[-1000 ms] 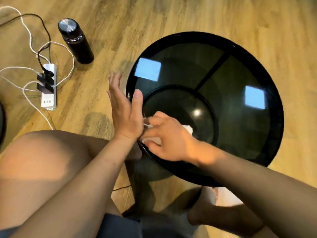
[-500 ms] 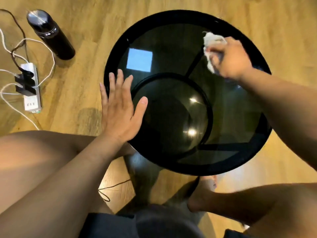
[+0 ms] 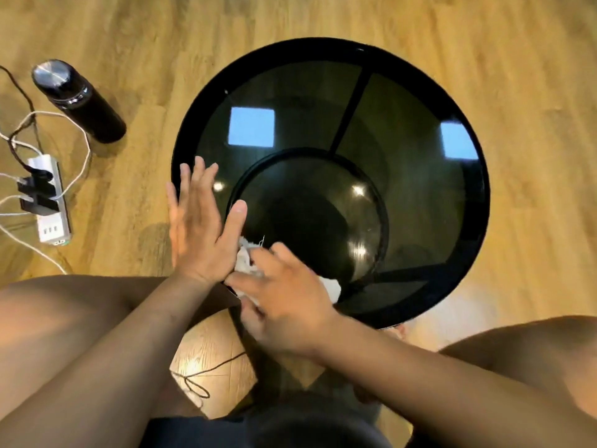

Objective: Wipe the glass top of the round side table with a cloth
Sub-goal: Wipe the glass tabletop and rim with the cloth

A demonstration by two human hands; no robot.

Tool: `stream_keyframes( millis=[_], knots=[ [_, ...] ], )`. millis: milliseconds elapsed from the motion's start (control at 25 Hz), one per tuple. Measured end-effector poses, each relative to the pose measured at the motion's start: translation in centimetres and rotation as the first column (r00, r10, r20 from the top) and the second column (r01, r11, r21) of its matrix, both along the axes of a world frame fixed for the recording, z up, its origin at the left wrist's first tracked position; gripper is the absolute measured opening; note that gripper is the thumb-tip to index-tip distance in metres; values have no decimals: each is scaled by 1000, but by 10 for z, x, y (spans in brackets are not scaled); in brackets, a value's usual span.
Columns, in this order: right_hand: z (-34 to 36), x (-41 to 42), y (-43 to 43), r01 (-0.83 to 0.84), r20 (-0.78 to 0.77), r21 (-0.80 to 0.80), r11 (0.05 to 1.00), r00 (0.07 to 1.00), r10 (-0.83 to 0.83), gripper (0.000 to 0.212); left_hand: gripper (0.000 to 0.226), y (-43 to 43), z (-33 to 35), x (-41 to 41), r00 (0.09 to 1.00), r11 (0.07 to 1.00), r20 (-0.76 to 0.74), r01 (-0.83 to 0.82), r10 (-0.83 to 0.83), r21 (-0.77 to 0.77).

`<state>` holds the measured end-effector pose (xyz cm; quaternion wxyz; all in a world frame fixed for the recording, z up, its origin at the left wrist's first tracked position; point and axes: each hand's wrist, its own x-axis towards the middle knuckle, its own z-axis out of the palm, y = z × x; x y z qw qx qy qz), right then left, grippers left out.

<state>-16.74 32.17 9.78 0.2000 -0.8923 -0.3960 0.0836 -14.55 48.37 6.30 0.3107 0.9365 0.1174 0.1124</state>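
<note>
The round side table (image 3: 420,195) has a dark glass top in a black rim and fills the middle of the head view. My left hand (image 3: 202,224) lies flat, fingers straight, on the table's left edge. My right hand (image 3: 284,302) holds a crumpled white cloth (image 3: 245,260) against the glass at the near left edge, right beside my left thumb. Most of the cloth is hidden under my right hand; bits of it show at either side of the hand.
A black bottle with a metal cap (image 3: 77,98) stands on the wooden floor to the left. A white power strip (image 3: 51,202) with plugs and loose cables lies further left. My bare knees frame the table's near side. A thin cable (image 3: 200,376) lies between them.
My right hand has swept the cloth from the far right of the glass back to the near left edge beside my left hand. The left hand stays flat on the rim.
</note>
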Motion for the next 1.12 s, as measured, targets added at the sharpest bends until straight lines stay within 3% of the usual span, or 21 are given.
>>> stream_keyframes(
  millis=[80,120,200,280,400,480,520,640,720,840,960,1120],
  knots=[
    [0,-14,-11,-110,-20,-32,993,994,109,38,65,1,-1,-2,1000,1000,-10,-2,2,6],
    [-2,4,-25,-115,52,-63,991,992,119,38,64,2,-2,-1,1000,1000,-11,-4,4,19],
    [-4,59,-65,3,212,-131,991,977,25,38,63,2,-5,-1,1000,1000,-10,8,-8,17],
    [-6,129,-119,243,326,-131,961,926,-190,40,61,2,-3,0,1000,1000,-6,-7,7,12],
    [-2,218,-201,594,409,-304,745,787,-461,47,60,-1,1,1,999,999,-21,-30,31,20],
    [-1,241,-220,720,454,-336,607,688,-566,46,60,-3,2,1,999,999,-20,-49,49,9],
    [-2,241,-217,743,438,-312,593,666,-604,45,60,-3,2,2,998,998,-13,-59,59,1],
    [-1,189,-182,719,276,-205,665,694,-665,37,63,-2,-3,4,998,998,12,-61,61,-20],
    [-2,115,-144,621,196,-98,777,778,-597,28,60,1,-7,5,999,999,4,-50,50,-20],
    [3,-8,-55,231,88,-62,971,970,-226,19,56,4,-14,4,999,998,11,-47,46,31],
    [0,-32,-31,-19,45,-45,999,999,21,16,52,4,-19,5,998,995,18,-53,52,79],
    [-1,57,-131,253,270,-283,925,947,-176,36,53,7,-23,6,998,993,4,-64,64,96]
  ],
)
